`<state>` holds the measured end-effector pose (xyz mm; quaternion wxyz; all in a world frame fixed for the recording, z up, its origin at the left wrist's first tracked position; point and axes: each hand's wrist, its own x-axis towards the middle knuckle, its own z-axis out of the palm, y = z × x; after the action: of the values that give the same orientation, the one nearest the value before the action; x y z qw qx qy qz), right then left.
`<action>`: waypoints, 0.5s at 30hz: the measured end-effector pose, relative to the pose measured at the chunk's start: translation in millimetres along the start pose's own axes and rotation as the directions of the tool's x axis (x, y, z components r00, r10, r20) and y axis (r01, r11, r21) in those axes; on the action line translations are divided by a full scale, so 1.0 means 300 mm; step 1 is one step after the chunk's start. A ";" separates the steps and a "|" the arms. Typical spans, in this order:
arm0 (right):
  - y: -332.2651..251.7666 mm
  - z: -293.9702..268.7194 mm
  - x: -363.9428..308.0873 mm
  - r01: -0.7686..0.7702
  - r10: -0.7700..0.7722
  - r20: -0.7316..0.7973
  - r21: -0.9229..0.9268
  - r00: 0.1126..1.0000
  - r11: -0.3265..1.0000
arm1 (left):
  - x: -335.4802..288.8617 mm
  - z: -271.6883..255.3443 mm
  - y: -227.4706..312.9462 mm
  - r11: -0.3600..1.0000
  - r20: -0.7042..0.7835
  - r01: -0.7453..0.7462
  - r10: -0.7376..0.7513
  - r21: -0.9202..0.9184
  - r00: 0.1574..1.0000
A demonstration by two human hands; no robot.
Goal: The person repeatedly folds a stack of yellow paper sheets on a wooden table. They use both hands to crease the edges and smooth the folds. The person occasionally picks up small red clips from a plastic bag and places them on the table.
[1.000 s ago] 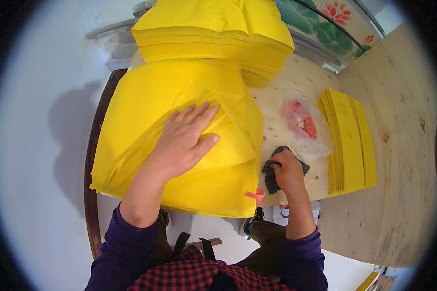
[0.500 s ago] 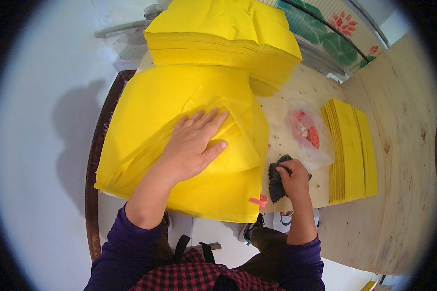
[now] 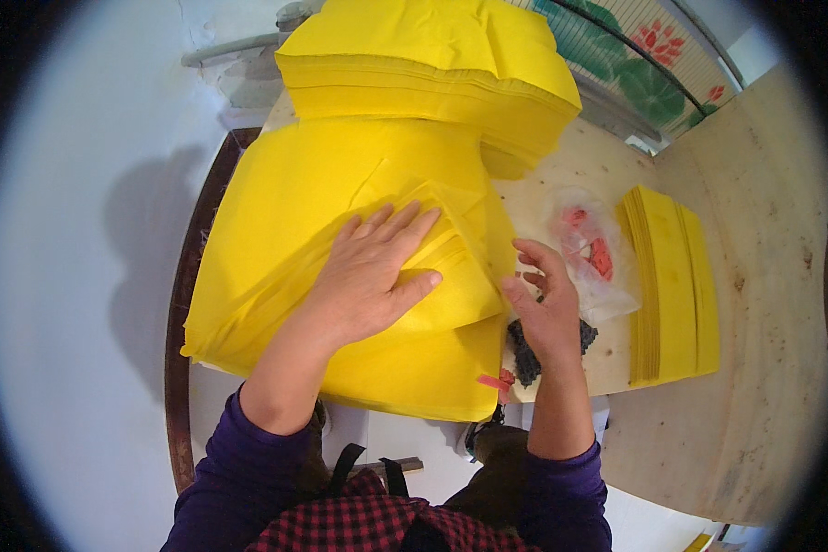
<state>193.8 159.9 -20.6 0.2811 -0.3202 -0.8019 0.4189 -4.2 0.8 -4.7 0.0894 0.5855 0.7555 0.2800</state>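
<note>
My left hand (image 3: 373, 271) lies flat, fingers stretched, on a large stack of yellow fabric sheets (image 3: 285, 193); the top sheets are folded and ruffled beneath it. To the right, my right hand (image 3: 547, 304) is raised with thumb and fingers apart and nothing between them. It is just off the stack's right edge. Below it, partly hidden by the hand, a dark grey crumpled cloth (image 3: 526, 359) rests on the wooden board. A small pink-red strip (image 3: 499, 380) sits at the stack's near right corner.
Behind, a taller pile of yellow sheets (image 3: 423, 83) stands on the table. On the right are a clear plastic bag (image 3: 607, 294) with red pieces inside and folded yellow fabric (image 3: 676, 285) against a plywood panel (image 3: 754, 276). A white wall (image 3: 74, 276) borders the left.
My right hand has let go of the dark grey cloth and moved up and slightly left, its fingers spreading. The left hand stays on the stack.
</note>
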 end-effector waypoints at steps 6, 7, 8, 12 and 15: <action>-0.086 0.070 0.010 0.006 -0.001 0.084 -0.060 0.996 0.998 | -0.001 -0.002 0.001 1.000 -0.003 -0.007 0.007 0.003 1.000; -0.087 0.069 0.010 0.000 0.006 0.102 -0.063 0.995 0.998 | -0.002 -0.003 0.002 1.000 -0.001 -0.001 0.001 0.006 1.000; -0.086 0.068 0.010 -0.001 0.009 0.112 -0.064 0.994 0.998 | -0.004 -0.003 0.003 1.000 0.001 0.004 -0.004 0.008 1.000; -0.067 0.061 0.011 -0.011 0.021 0.153 -0.066 0.988 0.998 | -0.002 -0.001 0.007 1.000 -0.005 0.004 -0.004 0.019 1.000; -0.063 0.043 0.007 0.024 0.003 0.210 -0.126 0.978 0.992 | 0.000 -0.002 0.005 1.000 -0.001 -0.001 0.001 0.017 1.000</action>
<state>177.9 146.8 -10.5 0.1760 -0.2874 -0.8539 0.3965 -3.3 0.9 -3.5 0.0839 0.5866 0.7576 0.2737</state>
